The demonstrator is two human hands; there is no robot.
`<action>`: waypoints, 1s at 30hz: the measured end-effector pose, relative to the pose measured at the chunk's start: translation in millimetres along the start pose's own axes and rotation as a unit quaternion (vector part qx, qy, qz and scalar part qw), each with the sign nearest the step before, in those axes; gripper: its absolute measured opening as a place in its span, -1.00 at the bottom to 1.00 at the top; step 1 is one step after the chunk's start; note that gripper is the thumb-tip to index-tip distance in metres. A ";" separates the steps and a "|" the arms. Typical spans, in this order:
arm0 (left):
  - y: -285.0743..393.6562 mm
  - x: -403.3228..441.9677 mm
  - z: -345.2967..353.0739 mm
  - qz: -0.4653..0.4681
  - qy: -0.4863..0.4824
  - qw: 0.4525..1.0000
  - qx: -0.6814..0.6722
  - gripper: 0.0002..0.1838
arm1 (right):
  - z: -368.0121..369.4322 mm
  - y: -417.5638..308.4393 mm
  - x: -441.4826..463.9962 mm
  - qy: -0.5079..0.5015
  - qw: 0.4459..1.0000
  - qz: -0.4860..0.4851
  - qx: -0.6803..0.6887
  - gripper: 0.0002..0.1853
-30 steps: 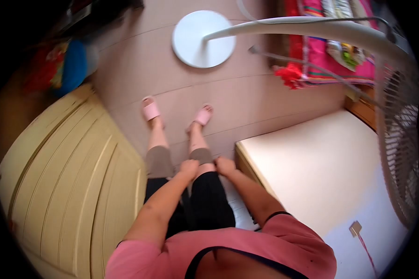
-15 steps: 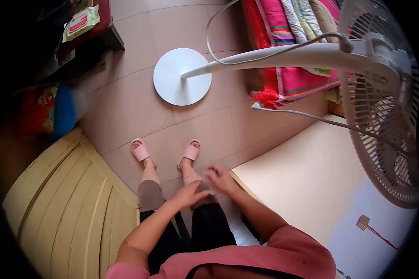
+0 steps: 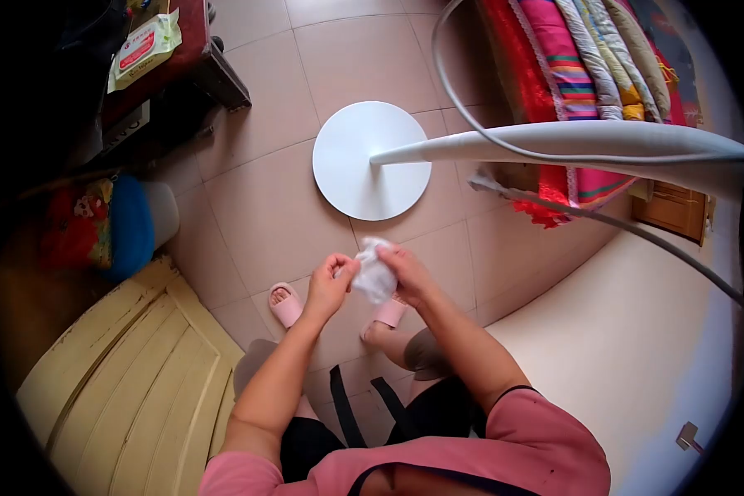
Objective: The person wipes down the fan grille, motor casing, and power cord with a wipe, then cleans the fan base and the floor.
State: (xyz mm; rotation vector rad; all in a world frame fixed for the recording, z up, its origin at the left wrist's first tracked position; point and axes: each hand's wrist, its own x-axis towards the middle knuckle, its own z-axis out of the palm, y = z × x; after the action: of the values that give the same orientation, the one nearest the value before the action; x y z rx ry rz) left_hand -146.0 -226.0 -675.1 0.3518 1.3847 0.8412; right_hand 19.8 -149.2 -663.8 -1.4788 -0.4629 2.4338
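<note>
A crumpled white wipe [image 3: 375, 271] is between my two hands, out in front of my knees and over the tiled floor. My right hand [image 3: 407, 271] grips its right side, the thumb and fingers closed on the material. At its left edge, my left hand [image 3: 332, 281] has fingers curled in a pinch, apparently on the wipe's border. Beyond the hands stands a white pedestal fan; its round base [image 3: 372, 198] rests on the floor and its pole [image 3: 546, 142] runs toward the right. The fan's head is not visible now.
A grey cable [image 3: 628, 227] hangs across the right side. Folded bedding [image 3: 570, 99] lies on a bed at upper right. A wipes packet [image 3: 145, 51] sits on a dark red table [image 3: 192, 62]. A yellow wooden door [image 3: 132, 364] is at left, a blue bin [image 3: 129, 227] behind it.
My hands have moved forward and show the white wipe clearly between them. My view has shifted, the fan's head has left the picture, and my legs are bent further.
</note>
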 end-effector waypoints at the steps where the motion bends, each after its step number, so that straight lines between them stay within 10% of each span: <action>1: 7.3 4.7 -5.0 0.000 0.003 1.000 0.003 -0.77 | -8.2 -0.1 13.0 0.034 0.998 -0.059 0.013 -0.71; 9: 84.9 23.7 -62.4 0.146 0.057 0.987 0.013 -0.73 | -112.4 -28.2 134.6 0.255 0.892 -0.330 -0.176 -0.72; 11: 105.0 20.1 -70.4 0.224 0.060 0.973 -0.004 -0.74 | -123.6 -37.8 157.9 0.312 0.735 -0.501 -0.335 -0.76; 15: 135.8 -11.0 -66.7 0.352 0.089 0.931 -0.041 -0.73 | -164.1 21.1 201.5 0.273 0.536 -0.495 -0.627 -0.59; 19: 131.9 -55.4 -61.7 0.515 0.056 0.845 -0.132 -0.75 | -151.5 57.0 227.3 0.286 0.461 -0.490 -0.682 -0.53; 22: 88.8 -72.9 -68.3 0.517 0.061 0.839 -0.155 -0.75 | -168.1 62.3 269.4 0.389 0.620 -0.434 -0.526 -0.47; 25: 56.2 -89.7 -65.2 0.235 0.037 0.965 -0.111 -0.91 | -167.0 69.2 287.7 0.412 0.602 -0.364 -0.579 -0.27; 27: 52.1 -73.2 -77.7 0.309 -0.209 0.916 0.147 -0.66 | -158.0 80.1 303.5 0.419 0.586 -0.365 -0.590 -0.23; 30: 43.7 -73.4 -73.8 0.311 -0.244 0.872 0.289 -0.48 | -143.0 88.7 307.0 0.449 0.562 -0.343 -0.604 -0.16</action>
State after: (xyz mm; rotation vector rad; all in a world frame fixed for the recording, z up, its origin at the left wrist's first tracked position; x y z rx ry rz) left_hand -226.9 -266.3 -607.5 1.4373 1.0091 0.7505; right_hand 4.3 -95.6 -1009.5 -1.9937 -2.0764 0.2975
